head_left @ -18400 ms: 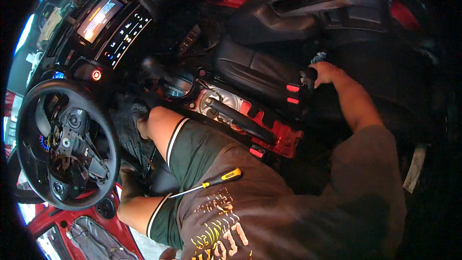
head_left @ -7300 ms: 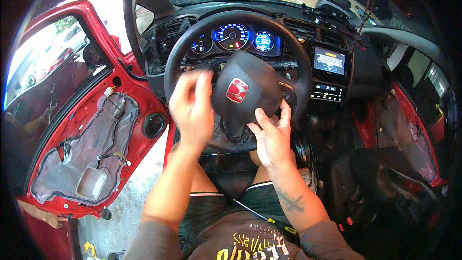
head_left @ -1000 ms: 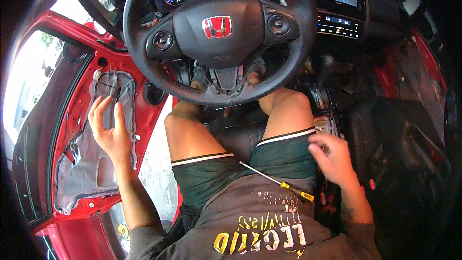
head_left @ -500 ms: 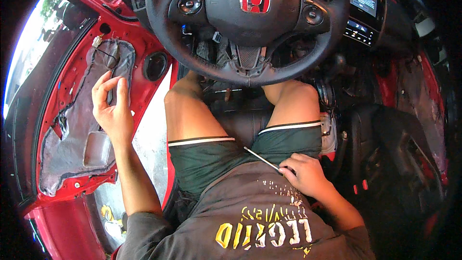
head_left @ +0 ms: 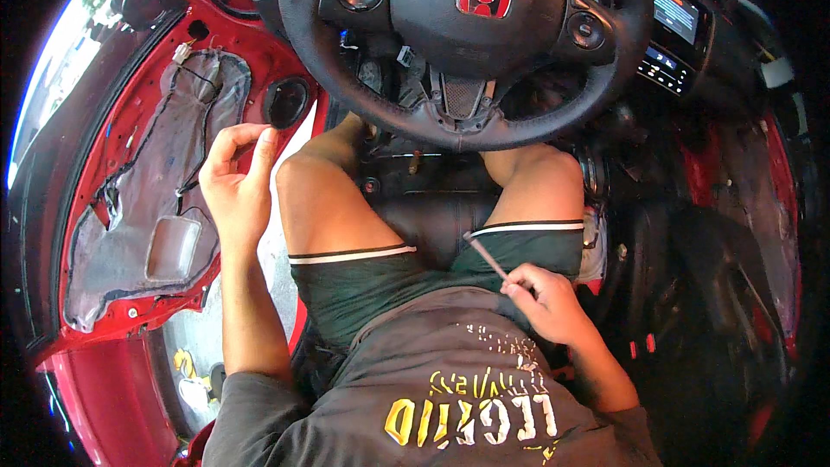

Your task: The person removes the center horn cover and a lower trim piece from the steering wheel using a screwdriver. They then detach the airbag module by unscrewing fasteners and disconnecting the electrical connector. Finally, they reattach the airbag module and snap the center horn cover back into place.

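Note:
My right hand (head_left: 541, 296) is closed around a thin metal rod (head_left: 489, 258), which looks like a screwdriver shaft. The rod slants up and left over my lap, and any handle is hidden in the palm. My left hand (head_left: 239, 180) is raised beside my left knee, close to the open car door. Its thumb and fingertips meet in a pinch; whatever may be between them is too small to make out. Ahead of both hands is the black steering wheel (head_left: 471, 134), with a red emblem on its hub.
On the left stands the red door (head_left: 259, 43), its inner trim off, with a grey lining sheet (head_left: 143, 207), a round speaker (head_left: 286, 103) and a loose white connector (head_left: 181, 53). A lit screen (head_left: 674, 13) is at the upper right. Dark seats (head_left: 692, 259) lie to the right.
My left hand has moved right and slightly down, away from the door lining, its fingertips now together. The rod in my right hand has tilted more upright. The whole view has shifted slightly.

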### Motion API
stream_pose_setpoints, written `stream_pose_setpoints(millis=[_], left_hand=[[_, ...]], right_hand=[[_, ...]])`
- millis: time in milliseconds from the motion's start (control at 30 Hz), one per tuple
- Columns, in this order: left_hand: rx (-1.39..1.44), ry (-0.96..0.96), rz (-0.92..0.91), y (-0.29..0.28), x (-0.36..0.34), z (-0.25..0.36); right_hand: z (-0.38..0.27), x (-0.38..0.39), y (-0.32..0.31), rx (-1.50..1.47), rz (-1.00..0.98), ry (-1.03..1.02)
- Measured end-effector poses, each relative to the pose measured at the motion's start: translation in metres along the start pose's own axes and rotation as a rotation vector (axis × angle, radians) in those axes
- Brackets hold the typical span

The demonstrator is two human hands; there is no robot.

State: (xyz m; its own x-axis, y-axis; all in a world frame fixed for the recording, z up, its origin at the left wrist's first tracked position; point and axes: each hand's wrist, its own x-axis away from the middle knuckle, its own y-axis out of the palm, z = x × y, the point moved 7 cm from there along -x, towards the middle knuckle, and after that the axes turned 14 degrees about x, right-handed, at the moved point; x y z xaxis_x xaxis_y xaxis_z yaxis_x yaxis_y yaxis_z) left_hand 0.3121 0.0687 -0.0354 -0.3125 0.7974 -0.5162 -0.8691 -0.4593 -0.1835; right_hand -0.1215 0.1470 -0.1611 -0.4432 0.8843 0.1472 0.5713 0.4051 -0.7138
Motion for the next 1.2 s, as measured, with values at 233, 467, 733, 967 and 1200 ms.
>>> stream_pose_setpoints(millis=[233, 467, 733, 967, 1200], left_hand=[[-0.007, -0.017, 0.064, -0.035, 0.006, 0.036], [-0.067, 0.063, 0.046, -0.022, 0.009, 0.089], [-0.319, -0.079, -0.291, 0.050, 0.010, 0.082], [-0.399, -0.286, -0.991, 0.092, -0.009, -0.067], [-0.665, -0.923, -1.370, 0.200, 0.005, -0.418]], right_hand=[[0.046, -0.016, -0.002, -0.771, 0.098, 0.235], [0.058, -0.020, -0.003, -0.941, 0.184, 0.240], [0.080, -0.013, -0.002, -1.346, 0.271, 0.288], [0.066, -0.018, -0.004, -0.892, 0.287, 0.335], [0.079, -0.016, -0.020, -0.722, 0.276, 0.555]])
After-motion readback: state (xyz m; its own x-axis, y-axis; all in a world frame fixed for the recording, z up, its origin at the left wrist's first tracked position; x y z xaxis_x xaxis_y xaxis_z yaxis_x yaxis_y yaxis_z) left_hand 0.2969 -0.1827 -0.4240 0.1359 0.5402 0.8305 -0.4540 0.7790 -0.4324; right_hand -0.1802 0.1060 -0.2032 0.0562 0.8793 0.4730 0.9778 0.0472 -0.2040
